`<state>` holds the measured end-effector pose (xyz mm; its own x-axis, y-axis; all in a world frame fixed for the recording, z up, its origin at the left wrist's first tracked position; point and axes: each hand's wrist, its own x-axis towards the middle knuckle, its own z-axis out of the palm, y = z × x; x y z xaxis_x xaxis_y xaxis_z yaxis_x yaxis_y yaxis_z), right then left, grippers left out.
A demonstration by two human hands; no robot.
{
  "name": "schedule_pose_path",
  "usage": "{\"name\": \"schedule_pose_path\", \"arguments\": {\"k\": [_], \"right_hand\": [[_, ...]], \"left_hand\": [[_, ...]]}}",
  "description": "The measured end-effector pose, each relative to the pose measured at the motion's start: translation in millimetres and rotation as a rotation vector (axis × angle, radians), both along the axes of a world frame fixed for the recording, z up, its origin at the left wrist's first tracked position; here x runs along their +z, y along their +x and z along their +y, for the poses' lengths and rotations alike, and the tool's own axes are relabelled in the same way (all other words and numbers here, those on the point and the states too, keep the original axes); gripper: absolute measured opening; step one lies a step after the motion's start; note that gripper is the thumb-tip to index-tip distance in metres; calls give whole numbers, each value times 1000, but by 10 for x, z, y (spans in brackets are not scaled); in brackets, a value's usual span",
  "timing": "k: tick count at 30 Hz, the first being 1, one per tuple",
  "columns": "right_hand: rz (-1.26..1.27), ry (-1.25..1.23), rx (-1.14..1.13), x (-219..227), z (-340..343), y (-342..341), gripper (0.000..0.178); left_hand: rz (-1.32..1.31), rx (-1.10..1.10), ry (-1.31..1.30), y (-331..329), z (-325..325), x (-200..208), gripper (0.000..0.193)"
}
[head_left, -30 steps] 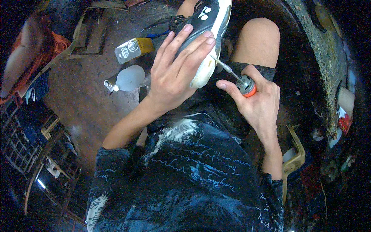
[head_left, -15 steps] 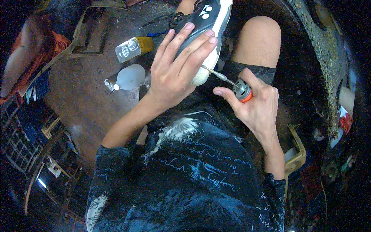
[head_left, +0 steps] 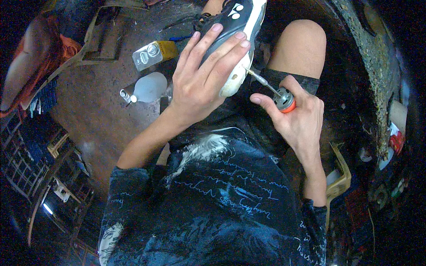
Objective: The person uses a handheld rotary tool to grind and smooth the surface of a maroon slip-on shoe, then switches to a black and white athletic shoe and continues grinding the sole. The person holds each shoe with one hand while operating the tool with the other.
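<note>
A black sports shoe (head_left: 226,22) with a white sole lies across my lap at the top of the view, its toe or heel end pointing toward me. My left hand (head_left: 202,77) lies over its side, fingers slightly spread, holding it steady. In my right hand (head_left: 299,108) is a small rotary tool (head_left: 284,98), a grey motor with an orange band and a thin metal shaft. The shaft's tip is at the white sole edge and appears to touch it. A small brownish patch (head_left: 234,78) marks the sole near the tip.
On the brown floor at left lie a yellow and silver metal can (head_left: 153,54) and a translucent white bottle (head_left: 150,87). A yellowish stool-like frame (head_left: 341,181) stands right of my forearm. A rough ledge (head_left: 375,84) runs along the right side.
My right hand has moved the rotary tool slightly right and upward along the sole. The brownish patch on the sole now shows. My left hand and the shoe have barely moved.
</note>
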<state>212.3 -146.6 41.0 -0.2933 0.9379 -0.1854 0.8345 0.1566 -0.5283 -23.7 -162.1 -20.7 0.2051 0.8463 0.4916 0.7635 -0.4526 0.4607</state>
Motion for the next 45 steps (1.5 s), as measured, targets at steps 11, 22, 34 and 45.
{"name": "schedule_pose_path", "arguments": {"k": [11,22,34,45], "right_hand": [[0,-4,64,1,-39,15,66],[-20,57,126,-16,-91,63,64],[-18,53,78,2,-84,33,61],[-40,118,131,-30,-153,49,61]], "left_hand": [[68,-37,7,-31,0,15,82],[28,3,-7,1,-5,2,56],[83,0,-24,28,-19,28,45],[57,-1,-26,5,15,19,55]]}}
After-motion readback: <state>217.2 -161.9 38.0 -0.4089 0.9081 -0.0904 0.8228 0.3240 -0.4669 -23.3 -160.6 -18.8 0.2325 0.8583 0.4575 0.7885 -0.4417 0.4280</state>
